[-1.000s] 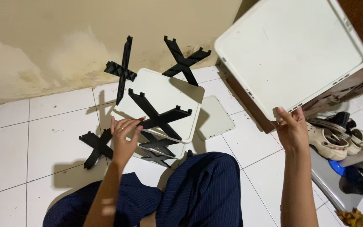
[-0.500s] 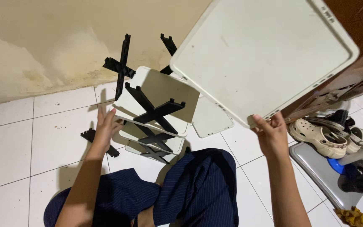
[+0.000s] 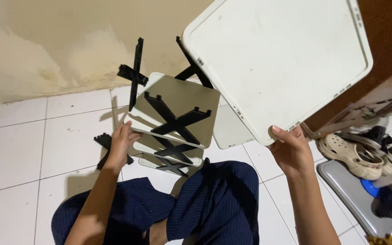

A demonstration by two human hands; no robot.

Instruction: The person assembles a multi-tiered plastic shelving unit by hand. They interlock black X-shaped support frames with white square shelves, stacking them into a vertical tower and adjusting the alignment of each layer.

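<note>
Overhead, large white square panel [image 3: 280, 63] raised and tilted, right hand [image 3: 291, 152] closed on its lower corner. Below, stacked white shelf rack [image 3: 173, 120] with black X-shaped braces [image 3: 176, 119] stands on tiled floor [image 3: 19, 145]. Left hand [image 3: 121, 143] curled around rack's left edge. Beige clog [image 3: 350, 154] at right.

shelf rack [image 3: 173, 122] left, loose panel [image 3: 277, 63] right
</note>
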